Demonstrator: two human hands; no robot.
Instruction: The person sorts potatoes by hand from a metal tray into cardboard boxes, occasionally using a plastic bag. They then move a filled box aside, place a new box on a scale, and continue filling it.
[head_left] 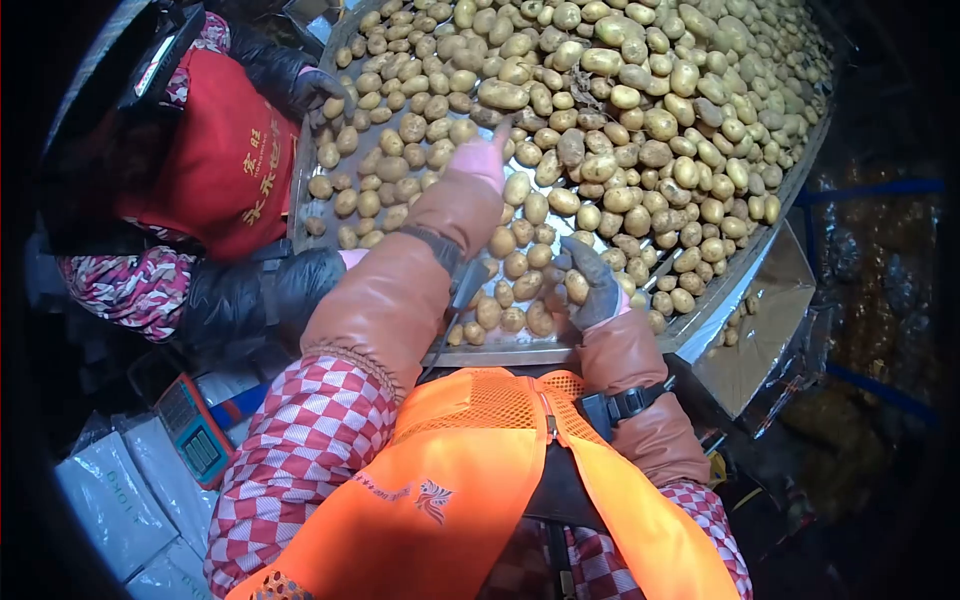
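Note:
Loose potatoes (625,150) lie heaped on a metal-edged sorting table (540,354). My left hand (480,163), in a pinkish glove, reaches forward among the potatoes at the foot of the heap. One finger looks stretched out; the others are mostly hidden behind the hand. Close to the front edge is my right hand (592,283) in a grey, soiled glove. Its fingers curve around a potato (577,288). More potatoes (512,319) lie in a thin layer just left of it.
At left, a co-worker in a red apron (235,155) has a dark-gloved hand (322,88) by the potatoes. A lined cardboard box (755,335) stands against the table's right side. Lower left are a scale with a keypad (195,430) and white packages (125,500).

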